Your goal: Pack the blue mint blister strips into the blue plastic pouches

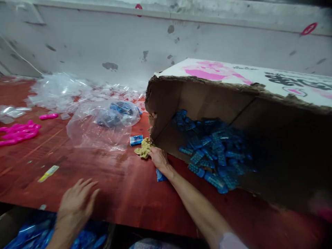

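My right hand [158, 158]: fingers closed on a yellow rag [143, 148], pressed to the red table [121, 186] at the mouth of the tipped cardboard box [181, 103], whose blue packets [215, 155] spill forward within reach. My left hand [75, 200]: spread wide, empty, flat near the table's front edge.

Hands: two, left hand [75, 200] and right hand [158, 158]
Cardboard box [207, 100]: one
Yellow cloth [143, 148]: one, at the right hand's fingertips
Blue blocks [212, 152]: too many to count
Clear bag [103, 124]: one
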Tool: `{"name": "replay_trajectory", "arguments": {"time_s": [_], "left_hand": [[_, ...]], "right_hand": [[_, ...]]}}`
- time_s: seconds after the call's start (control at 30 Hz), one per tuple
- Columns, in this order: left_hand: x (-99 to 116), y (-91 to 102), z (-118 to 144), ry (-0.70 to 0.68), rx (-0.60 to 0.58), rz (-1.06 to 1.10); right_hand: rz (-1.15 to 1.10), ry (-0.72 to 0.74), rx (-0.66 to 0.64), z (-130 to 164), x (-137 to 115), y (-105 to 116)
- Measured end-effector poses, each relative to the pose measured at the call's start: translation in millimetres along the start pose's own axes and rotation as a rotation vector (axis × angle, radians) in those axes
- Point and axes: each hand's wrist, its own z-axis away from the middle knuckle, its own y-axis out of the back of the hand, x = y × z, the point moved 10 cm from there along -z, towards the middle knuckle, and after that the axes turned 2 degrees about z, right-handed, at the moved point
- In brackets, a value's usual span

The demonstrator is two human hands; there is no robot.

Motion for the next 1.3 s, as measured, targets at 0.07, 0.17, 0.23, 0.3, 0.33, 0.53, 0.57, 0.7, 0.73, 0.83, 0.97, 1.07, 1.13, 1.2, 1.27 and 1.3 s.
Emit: {"name": "replay_trajectory", "arguments": {"time_s": [0.07,0.17,0.23,0.3,0.33,0.53,0.57,0.7,0.73,0.83,0.97,1.07,1.13,1.2,1.27,1.3], "left_hand": [[42,-32.0,-13,-0.083,-0.01,0.002],[94,-71.9,-30,-0.117,-0.061,0.09],[114,-97.7,-44,-0.111,-0.116,0.095],[118,-124.1,-58,-0.067,-0.185,0.068],[115,-136.1,-63,-0.033,-0.22,0.054],[109,-143.0,-63,0.108,-0.2,0.167],[111,-135.4,-55,0.156,-0.17,0.263],[113,-136.6,2,0.687,-0.197,0.868],[121,-145.8,18,0.828,-0.26,1.036],[153,-161.2,40,1.051,-0.361,1.408],[170,-168.9,43,1.178,-0.349,1.662],[172,-171.6,46,1.237,-0.318,1.692],[170,-170.2,46,1.242,-0.261,1.689],[169,-168.1,45,1.221,-0.22,1.694],[170,-167.1,45,1.196,-0.215,1.696],[170,-167.1,45,1.189,-0.216,1.687]], "right_hand": [[-0.013,0.013,0.0,15,11,14],[-0.006,0.046,-0.011,54,28,32],[0.021,0.05,-0.016,78,37,36],[0.056,0.036,-0.003,95,43,33],[0.072,0.023,0.013,101,45,30],[0.124,-0.052,0.135,112,43,24],[0.127,-0.058,0.148,114,42,27],[0.086,-0.072,0.242,130,33,51],[0.055,-0.068,0.276,135,28,59],[-0.091,-0.038,0.332,149,14,72],[-0.533,-0.216,0.354,157,33,65],[-1.038,-0.47,0.219,157,57,26],[-1.247,-0.521,0.115,156,57,7],[-1.372,-0.544,0.079,157,55,-1],[-1.504,-0.577,0.056,160,51,-6],[-1.572,-0.582,0.037,161,47,-8]]}}
